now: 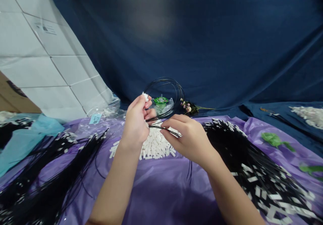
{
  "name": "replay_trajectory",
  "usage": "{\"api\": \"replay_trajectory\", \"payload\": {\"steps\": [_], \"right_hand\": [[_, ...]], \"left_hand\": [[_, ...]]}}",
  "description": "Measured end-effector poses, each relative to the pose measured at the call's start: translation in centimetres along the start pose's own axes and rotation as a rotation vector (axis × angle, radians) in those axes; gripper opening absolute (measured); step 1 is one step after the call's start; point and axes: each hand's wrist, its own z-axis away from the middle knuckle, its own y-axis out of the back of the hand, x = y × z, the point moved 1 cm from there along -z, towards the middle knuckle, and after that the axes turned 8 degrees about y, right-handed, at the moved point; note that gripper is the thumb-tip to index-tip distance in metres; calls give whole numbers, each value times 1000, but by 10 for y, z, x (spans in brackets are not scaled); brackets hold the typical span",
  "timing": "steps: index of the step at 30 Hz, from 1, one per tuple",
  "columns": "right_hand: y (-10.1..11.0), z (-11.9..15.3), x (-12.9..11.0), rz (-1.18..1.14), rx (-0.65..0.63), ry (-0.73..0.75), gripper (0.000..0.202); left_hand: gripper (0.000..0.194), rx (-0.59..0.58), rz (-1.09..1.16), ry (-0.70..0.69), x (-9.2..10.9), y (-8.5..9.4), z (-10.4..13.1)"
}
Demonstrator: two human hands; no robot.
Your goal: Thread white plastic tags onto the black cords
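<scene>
I'm seeing a dk blue cloth [202, 50] filling most of the upper frame, w/ a purple sheet [166, 191] covering the lower ctr and spreading to both sides. White boxes [27, 70] are standing stacked in the upper left. A big black cord bundle w/ white tips [224, 147] is lying at lower right; a second cord bundle [60, 167] is lying at lower left.

Mid-frame, I'm keeping both hands close together. My left hand [136, 120] is holding the looped black cords [179, 99], fingers curling round them in a closed grip, the loop arching up nr frame ctr. My right hand [185, 134] is pinching the lower run of the same cords, thumb & fingers nearly meeting, v. narrow.

A pile of small white pcs [156, 146] is lying on the sheet, showing just below and between the hands. A flower sprig [189, 108] is lying just right of the loop, and a green item [160, 100] is showing thru it. A lt blue label [95, 118] is sitting left of the left hand. A white bit [145, 97] is poking out at the left fingertips; it's blurring, so prob. the cords' tips, can't confirm.
</scene>
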Motion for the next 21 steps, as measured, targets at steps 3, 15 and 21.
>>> {"api": "replay_trajectory", "payload": {"steps": [3,15,21], "right_hand": [[-5,0,-3,-86,46,-93,11],[7,-1,5,-769,-45,-469,12],[41,9,31,-1257,-8,-341,16]], "left_hand": [[17,2,-29,-42,-2,-1,2],[27,-5,-90,-229,-17,-1,-6],[32,8,-117,-228,-18,2,-12]]}}
